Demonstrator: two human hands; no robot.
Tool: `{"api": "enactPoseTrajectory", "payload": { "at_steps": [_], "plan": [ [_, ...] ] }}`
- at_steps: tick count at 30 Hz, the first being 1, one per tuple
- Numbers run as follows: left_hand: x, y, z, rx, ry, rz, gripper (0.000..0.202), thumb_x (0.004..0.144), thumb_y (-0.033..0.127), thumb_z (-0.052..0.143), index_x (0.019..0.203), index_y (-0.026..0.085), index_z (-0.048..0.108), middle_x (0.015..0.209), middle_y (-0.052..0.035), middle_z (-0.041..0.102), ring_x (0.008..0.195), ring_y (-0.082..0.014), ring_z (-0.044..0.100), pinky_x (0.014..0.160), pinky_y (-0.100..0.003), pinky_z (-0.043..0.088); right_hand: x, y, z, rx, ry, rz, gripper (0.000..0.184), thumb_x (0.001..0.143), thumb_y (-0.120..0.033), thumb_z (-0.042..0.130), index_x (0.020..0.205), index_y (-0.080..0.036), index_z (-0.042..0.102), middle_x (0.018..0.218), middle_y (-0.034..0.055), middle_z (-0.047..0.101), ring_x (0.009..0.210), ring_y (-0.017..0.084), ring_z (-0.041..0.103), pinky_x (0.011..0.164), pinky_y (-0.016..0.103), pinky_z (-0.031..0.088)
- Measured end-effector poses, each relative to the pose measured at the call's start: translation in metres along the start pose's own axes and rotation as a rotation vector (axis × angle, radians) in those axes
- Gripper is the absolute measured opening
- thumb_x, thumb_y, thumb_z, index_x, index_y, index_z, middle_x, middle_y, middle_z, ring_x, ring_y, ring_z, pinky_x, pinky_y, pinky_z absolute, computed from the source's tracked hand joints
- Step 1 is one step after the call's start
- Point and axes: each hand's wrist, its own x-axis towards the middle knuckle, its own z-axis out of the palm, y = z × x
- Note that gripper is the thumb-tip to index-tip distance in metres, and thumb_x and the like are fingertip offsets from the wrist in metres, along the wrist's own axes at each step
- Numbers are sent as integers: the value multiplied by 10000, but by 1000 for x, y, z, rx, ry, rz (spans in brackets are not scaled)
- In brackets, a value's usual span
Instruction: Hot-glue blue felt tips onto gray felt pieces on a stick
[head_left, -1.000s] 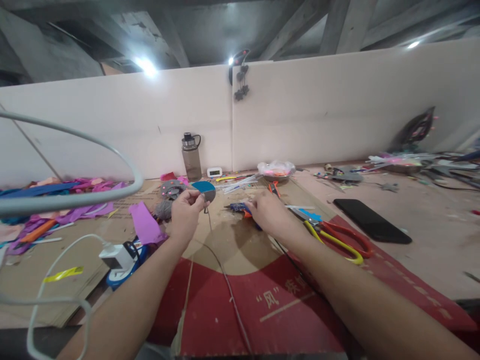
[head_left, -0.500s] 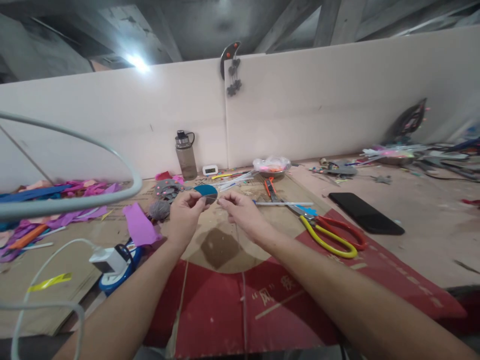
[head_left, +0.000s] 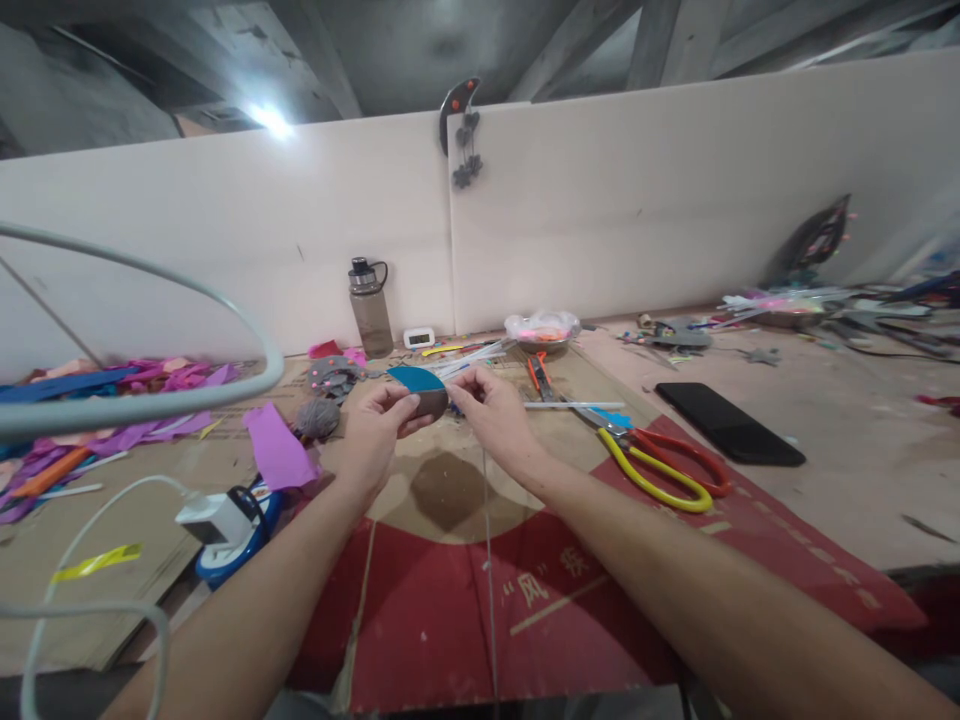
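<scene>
In front of me, my left hand [head_left: 386, 415] grips a small round disc between thumb and fingers. The disc [head_left: 417, 379] shows a blue upper part and a dark grey-brown lower part, with a thin line between them. At the disc's right edge is my right hand [head_left: 484, 405], its thumb and forefinger pinched together on a thin grey strand. Below that hand the strand [head_left: 489, 540] runs down over the red cardboard. A ball of grey yarn [head_left: 318, 418] lies left of my left hand, beside a grey piece with pink dots [head_left: 335, 375].
Scissors with red and yellow handles [head_left: 660, 470] and a black phone [head_left: 729, 424] lie at right. Orange-handled cutters [head_left: 538, 375], a bowl [head_left: 546, 332] and a bottle [head_left: 371, 310] stand behind. Coloured scraps [head_left: 281, 450], a power strip [head_left: 232, 540] and a pale curved tube [head_left: 247, 310] are left.
The disc has tilted toward me, so more of its blue and dark face shows. My right hand has moved slightly right and up, close to its edge.
</scene>
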Motion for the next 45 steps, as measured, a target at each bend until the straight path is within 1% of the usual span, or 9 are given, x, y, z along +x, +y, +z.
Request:
{"api": "enactPoseTrajectory", "payload": {
  "at_steps": [5,15,18,21,25,29,32,37,45],
  "plan": [
    [-1,2,2,-34,17,-23,202,591,232,713,638,144,538,618,45,498,567,-70,526,689,-346,561,0,1,0,-13,-4,8,127,772,-282,518,707,-176,547,678,0,546,633,120,459,607,254,356],
    [-1,3,1,-66,-33,-39,200,604,236,713,661,138,547,639,42,482,572,-61,502,673,-324,563,2,2,-2,31,-8,17,134,754,-284,524,697,-167,560,663,-6,537,613,110,443,592,248,353],
    [-1,3,1,-79,-58,-61,193,610,231,710,667,141,548,646,40,495,591,-66,523,668,-297,559,4,4,-3,121,-50,74,136,735,-296,539,718,-169,586,658,-12,537,587,101,429,570,241,347],
    [0,3,-1,-91,-79,-83,194,609,226,712,667,144,546,646,39,505,606,-72,539,661,-279,554,5,6,-4,248,-130,163,158,728,-326,544,744,-178,600,622,-29,507,510,80,369,487,225,303],
    [1,3,-2,-88,-137,-132,202,606,229,715,641,146,534,597,52,482,574,-66,529,704,-308,550,6,10,-6,375,-157,225,174,680,-354,600,691,-183,571,575,-46,458,464,63,310,429,212,259],
    [1,3,-1,-77,-165,-131,226,562,208,744,670,138,559,674,36,528,642,-81,559,743,-320,547,6,12,-8,432,-129,272,196,650,-357,627,645,-182,540,526,-62,413,445,55,286,416,206,239],
    [0,4,0,-62,-159,-119,226,569,203,746,687,137,565,683,34,540,638,-78,562,720,-302,553,6,10,-8,454,-133,286,190,650,-344,626,635,-180,532,504,-71,387,432,51,270,410,206,218],
    [2,5,0,-93,-143,-182,192,626,242,720,682,143,566,659,19,587,583,-85,586,621,-249,550,4,4,-7,504,-192,294,214,639,-353,644,627,-182,516,488,-80,359,425,49,254,412,212,192],
    [5,1,-3,-152,-171,-305,161,671,242,685,777,136,628,754,-41,668,616,-111,612,571,-236,545,1,2,-12,667,-322,365,257,621,-367,694,673,-173,532,523,-84,336,448,38,204,436,212,134]
  ]
}}
